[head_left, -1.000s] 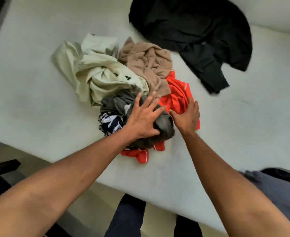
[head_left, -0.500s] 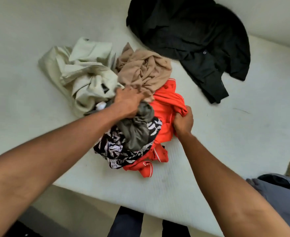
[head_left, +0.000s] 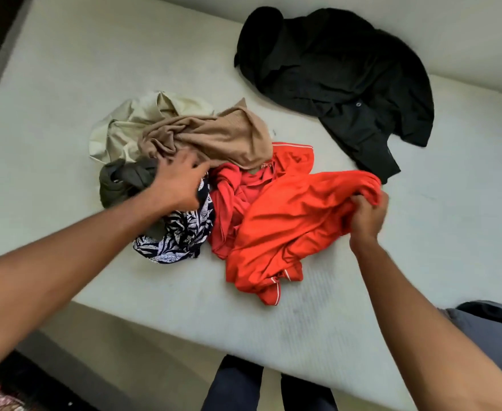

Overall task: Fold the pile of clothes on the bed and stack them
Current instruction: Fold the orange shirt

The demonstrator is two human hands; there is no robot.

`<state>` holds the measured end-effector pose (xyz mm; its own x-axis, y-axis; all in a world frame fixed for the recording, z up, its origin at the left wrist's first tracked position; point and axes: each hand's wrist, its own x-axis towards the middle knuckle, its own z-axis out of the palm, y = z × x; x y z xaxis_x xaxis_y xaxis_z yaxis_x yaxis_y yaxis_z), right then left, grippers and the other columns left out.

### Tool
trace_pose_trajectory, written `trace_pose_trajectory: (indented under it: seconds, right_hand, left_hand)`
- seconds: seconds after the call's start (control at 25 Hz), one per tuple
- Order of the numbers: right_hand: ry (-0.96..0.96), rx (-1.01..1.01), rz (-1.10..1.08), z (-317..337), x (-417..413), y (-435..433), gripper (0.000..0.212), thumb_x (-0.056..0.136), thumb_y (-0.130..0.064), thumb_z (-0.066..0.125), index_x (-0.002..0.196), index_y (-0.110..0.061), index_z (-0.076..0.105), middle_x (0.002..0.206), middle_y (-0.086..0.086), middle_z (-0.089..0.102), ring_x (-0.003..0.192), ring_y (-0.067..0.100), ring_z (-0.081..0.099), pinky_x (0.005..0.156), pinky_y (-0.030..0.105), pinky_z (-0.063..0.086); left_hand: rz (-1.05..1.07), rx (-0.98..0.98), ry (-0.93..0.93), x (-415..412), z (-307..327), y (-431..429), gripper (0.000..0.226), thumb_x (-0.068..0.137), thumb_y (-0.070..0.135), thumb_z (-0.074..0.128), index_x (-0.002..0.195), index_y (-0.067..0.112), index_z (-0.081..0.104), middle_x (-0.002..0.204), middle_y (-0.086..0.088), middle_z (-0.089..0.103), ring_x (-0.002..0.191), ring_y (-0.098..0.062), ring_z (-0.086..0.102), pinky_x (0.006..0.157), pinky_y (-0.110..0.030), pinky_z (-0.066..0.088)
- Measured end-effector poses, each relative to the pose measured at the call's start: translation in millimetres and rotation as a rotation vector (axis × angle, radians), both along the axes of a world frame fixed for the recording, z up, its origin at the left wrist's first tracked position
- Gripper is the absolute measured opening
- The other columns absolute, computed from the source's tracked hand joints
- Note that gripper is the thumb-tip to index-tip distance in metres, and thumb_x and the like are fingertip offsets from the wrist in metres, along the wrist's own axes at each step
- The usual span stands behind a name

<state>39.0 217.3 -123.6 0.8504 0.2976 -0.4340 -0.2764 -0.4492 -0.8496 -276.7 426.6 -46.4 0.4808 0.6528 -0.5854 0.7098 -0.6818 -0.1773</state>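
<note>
A person stands at the near edge of a pale bed (head_left: 66, 84), where a crumpled pile of clothes (head_left: 190, 161) sits: cream, tan, olive-grey and navy leaf-print pieces. Their right hand (head_left: 368, 215) clutches a bunched edge of a red garment (head_left: 288, 221) stretched out to the pile's right, while the left hand (head_left: 178, 185) rests on the pile, fingers spread, holding nothing. A black garment (head_left: 332, 72) lies apart, farther back.

Red shirt (head_left: 288, 221), tan top (head_left: 214, 137), black jacket (head_left: 332, 69).
</note>
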Motion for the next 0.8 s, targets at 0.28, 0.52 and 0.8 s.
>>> trace_pose_trajectory:
  seconds: [0.28,0.52,0.8]
  right_hand:
    - [-0.492,-0.655,1.079,-16,-114,25,0.110,0.069,-0.047,0.082,0.156,-0.047,0.014,0.156,0.016,0.025,0.135,0.043,0.042,0.101,0.056,0.044]
    - [-0.635,-0.498,0.738,-7,2,-62,0.036,0.080,-0.035,0.064,0.116,-0.030,0.065,0.106,0.013,0.055,0.089,0.040,0.061,0.070,0.043,0.051]
    - [-0.797,-0.630,0.704,-18,58,-169,0.026,0.075,-0.028,0.058,0.096,-0.021,0.071,0.092,0.011,0.061,0.087,0.039,0.054,0.072,0.045,0.039]
  left_hand:
    - [-0.148,-0.184,-0.122,67,-57,-75,0.122,0.070,0.039,0.079,0.159,0.035,-0.005,0.168,-0.006,0.008,0.152,-0.027,0.018,0.114,-0.054,0.027]
    - [-0.051,-0.105,-0.046,87,-71,-88,0.140,0.052,0.056,0.090,0.155,0.046,-0.005,0.166,-0.019,-0.002,0.151,-0.042,0.009,0.113,-0.067,0.017]
    - [-0.447,-0.053,-0.054,124,-106,-147,0.089,0.088,0.034,0.062,0.159,0.035,0.009,0.167,-0.011,0.002,0.154,-0.034,-0.004,0.119,-0.063,0.002]
